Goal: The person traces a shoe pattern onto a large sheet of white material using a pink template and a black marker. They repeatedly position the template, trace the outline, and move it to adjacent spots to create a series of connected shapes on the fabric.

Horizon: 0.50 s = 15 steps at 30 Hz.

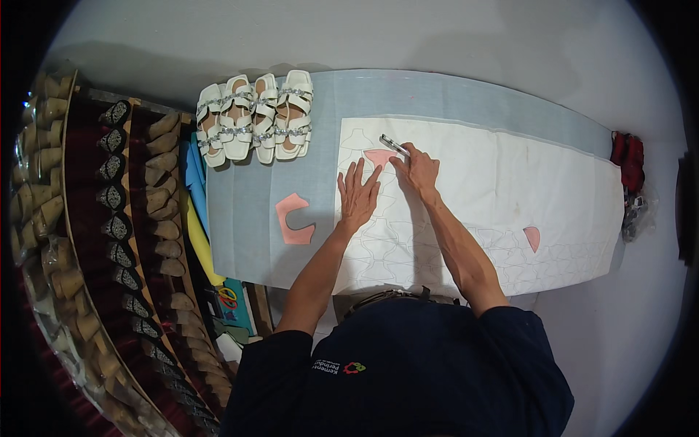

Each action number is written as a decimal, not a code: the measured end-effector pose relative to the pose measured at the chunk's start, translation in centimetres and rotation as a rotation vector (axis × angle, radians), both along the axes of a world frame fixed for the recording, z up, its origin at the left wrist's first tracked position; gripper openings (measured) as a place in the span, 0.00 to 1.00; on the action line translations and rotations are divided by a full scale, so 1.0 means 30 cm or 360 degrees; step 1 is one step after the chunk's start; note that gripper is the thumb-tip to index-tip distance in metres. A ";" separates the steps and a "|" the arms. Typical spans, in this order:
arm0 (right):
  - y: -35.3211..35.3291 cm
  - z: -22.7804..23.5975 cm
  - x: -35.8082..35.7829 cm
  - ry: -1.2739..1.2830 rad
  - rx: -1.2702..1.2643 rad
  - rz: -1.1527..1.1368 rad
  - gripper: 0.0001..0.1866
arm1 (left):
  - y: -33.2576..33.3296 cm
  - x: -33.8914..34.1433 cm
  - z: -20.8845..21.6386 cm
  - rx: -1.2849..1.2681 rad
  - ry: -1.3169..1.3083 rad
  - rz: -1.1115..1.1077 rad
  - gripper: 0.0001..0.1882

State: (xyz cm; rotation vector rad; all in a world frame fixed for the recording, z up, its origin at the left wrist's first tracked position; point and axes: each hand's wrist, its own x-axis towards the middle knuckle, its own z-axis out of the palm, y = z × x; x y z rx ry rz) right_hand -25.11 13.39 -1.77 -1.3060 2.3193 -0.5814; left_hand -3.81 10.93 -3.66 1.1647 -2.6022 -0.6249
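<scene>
Presently: right hand [420, 170], fingers closed around silver pen [394, 144]; left hand [357, 197], fingers spread, tips at pink template [377, 155]. Template: upper left of white sheet [480, 171], on grey surface [244, 233]. Further left: C-shaped pink piece [294, 234], white sandals [293, 115]. Risk: light left-hand pressure could let template slip, skewing any outline.

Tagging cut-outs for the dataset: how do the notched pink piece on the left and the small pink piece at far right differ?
Shape: the notched pink piece curves around a deep cutout; the small pink piece is a solid wedge.
Size: the notched piece looks clearly larger than the small one.
Place: the notched piece lies on the gray-blue cover, the small one on the white sheet.
Shared: both pink.
</scene>
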 end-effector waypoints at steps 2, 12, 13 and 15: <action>-0.002 -0.003 0.000 -0.0003 -0.0007 -0.0001 0.29 | 0.000 0.001 0.002 0.0006 -0.0009 0.0005 0.27; -0.009 -0.008 0.002 0.0031 -0.0018 -0.0027 0.30 | -0.004 0.003 0.000 0.0025 0.0036 0.0021 0.27; -0.010 -0.009 0.003 0.0035 -0.0024 -0.0027 0.30 | -0.009 0.005 -0.003 0.0030 0.0076 0.0033 0.28; -0.006 -0.011 0.002 0.0037 -0.0030 -0.0030 0.29 | -0.015 0.008 -0.008 0.0088 0.0185 0.0071 0.29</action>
